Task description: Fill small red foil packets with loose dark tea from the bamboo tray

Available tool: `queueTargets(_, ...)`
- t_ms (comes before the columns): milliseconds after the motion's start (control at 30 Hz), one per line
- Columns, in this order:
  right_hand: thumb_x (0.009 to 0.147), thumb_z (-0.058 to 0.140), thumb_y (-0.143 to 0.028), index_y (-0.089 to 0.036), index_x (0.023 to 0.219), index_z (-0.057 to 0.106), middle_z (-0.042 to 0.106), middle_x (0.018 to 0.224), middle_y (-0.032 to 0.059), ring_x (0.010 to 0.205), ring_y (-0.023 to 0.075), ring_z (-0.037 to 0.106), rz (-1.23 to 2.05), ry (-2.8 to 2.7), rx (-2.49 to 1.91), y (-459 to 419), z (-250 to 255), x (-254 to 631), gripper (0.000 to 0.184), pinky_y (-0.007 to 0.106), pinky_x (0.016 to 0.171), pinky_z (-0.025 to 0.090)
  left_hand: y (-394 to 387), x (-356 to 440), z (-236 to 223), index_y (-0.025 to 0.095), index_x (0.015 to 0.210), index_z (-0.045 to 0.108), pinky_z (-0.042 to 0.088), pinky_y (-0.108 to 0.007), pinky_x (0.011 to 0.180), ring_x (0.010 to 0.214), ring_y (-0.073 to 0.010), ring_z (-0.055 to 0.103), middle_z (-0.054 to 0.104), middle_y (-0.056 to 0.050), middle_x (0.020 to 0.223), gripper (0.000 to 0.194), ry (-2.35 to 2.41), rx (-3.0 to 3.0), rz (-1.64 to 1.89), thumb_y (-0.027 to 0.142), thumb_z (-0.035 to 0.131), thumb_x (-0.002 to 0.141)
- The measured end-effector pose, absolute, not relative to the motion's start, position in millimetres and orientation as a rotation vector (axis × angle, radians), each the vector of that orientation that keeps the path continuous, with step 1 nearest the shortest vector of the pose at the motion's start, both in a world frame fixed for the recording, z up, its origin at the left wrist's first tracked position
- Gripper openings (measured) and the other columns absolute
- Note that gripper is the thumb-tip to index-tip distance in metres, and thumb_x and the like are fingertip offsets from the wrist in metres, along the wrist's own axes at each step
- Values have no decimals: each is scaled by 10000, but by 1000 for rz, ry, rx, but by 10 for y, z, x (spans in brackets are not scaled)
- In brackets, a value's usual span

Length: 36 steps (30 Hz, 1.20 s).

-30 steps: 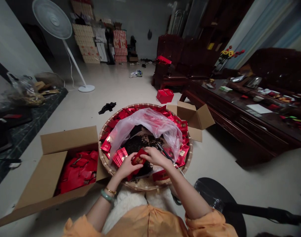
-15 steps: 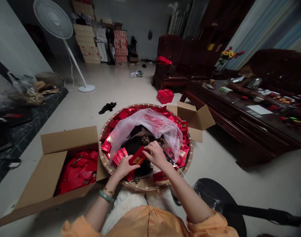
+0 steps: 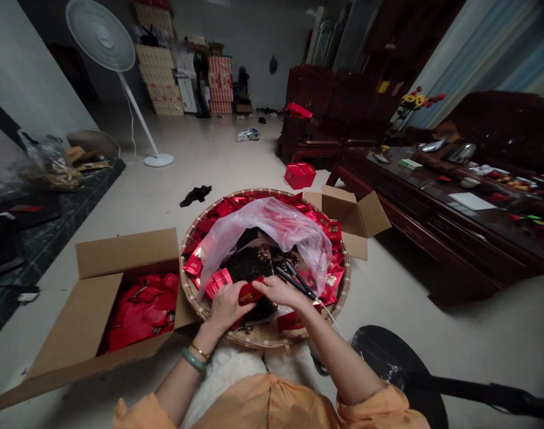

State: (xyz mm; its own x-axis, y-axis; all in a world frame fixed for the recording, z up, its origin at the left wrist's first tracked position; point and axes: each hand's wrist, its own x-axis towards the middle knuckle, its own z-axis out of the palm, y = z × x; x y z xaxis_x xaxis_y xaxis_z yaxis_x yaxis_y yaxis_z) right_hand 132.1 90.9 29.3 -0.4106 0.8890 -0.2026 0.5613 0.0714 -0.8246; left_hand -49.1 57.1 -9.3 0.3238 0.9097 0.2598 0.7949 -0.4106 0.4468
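A small red packet with gold print (image 3: 249, 292) is between my two hands, over the near part of a round woven basket (image 3: 192, 298). My left hand (image 3: 228, 305) is closed on its left end. My right hand (image 3: 278, 291) grips its upper right end, with the thumb and fingers pressed to it. Beyond them lies a heap of dark, curly dried leaves (image 3: 247, 262) inside a clear plastic bag (image 3: 263, 214). A black tong-like tool with a white cord (image 3: 298, 280) rests just past my right hand. Red packets (image 3: 218, 280) ring the bag.
On the left stands an open cardboard box (image 3: 93, 310) full of red packets (image 3: 142, 310). A smaller open box (image 3: 343, 205) and a red box (image 3: 300, 175) sit behind the basket. A dark wooden table (image 3: 415, 202) runs along the right, near a black round base (image 3: 397, 369).
My right hand has moved down and closed in on the packet, now tilted and more covered by my fingers. The black tool shows more fully.
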Motion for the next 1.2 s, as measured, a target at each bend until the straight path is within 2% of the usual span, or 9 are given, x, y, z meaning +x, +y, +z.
queueTargets(100,890,413,-415,-134,559,575,469,500,-25,486,84,393,1089,-1957,-1629,904,288,1148,464,216,480,258,512,-348,-66,180,1198,528,404,-477,887,1021,-322,526,624,-126,1069,515,1681,2426,921,301,674,719)
queueTargets(267,870,456,-392,-142,544,572,483,504,-19,495,90,411,989,-1940,-1572,829,403,981,426,222,490,259,530,-275,-124,171,1239,504,416,-491,861,1009,-326,509,586,-136,1190,506,1825,2357,1053,226,625,750)
queueTargets(367,882,410,-429,-143,575,613,546,528,-9,521,112,497,1080,-1884,-1379,872,394,1030,466,212,517,335,604,-366,-194,168,1246,491,435,-458,862,1002,-306,524,591,-130,1185,514,1795,2307,1116,205,619,749)
queueTargets(467,924,277,-440,-140,730,671,664,688,40,655,150,610,999,-1664,-1372,1113,279,1155,533,232,634,447,654,-446,-207,171,1231,491,432,-460,893,1044,-297,526,588,-129,1157,517,1815,2206,1185,191,629,733)
queueTargets(600,885,338,-199,-153,1095,616,673,1031,79,930,177,618,757,-1970,-1558,1612,59,1243,351,295,840,461,653,-451,-140,187,1176,524,458,-438,887,1030,-265,544,547,-112,1086,453,1814,2068,1309,222,631,737)
queueTargets(733,651,482,30,-176,1161,597,583,1233,81,1141,188,515,824,-2196,-1471,1963,-111,1132,562,288,981,372,626,-420,-119,190,1230,458,475,-432,874,1032,-261,554,547,-106,1074,521,1794,2044,1335,262,634,746)
queueTargets(867,565,517,63,-188,1058,649,576,1196,96,1106,233,517,881,-2286,-1441,2105,-212,1024,569,340,959,381,600,-440,-170,169,1324,324,494,-418,828,1036,-275,570,540,-153,1153,670,1835,2152,1333,324,644,756)
queueTargets(1033,555,583,13,-158,930,644,579,1082,88,1006,220,538,933,-2163,-1458,2127,-309,1107,416,349,900,414,570,-477,-207,196,1199,439,512,-314,647,845,-218,629,571,-118,1040,437,1831,2297,1204,326,593,811)
queueTargets(1200,619,619,-152,-150,860,597,605,880,35,806,171,580,1063,-1847,-1475,1977,-390,1294,242,320,734,506,587,-484,-257,176,1107,453,517,-330,690,936,-243,618,579,-125,1046,350,1793,2335,1219,321,587,818)
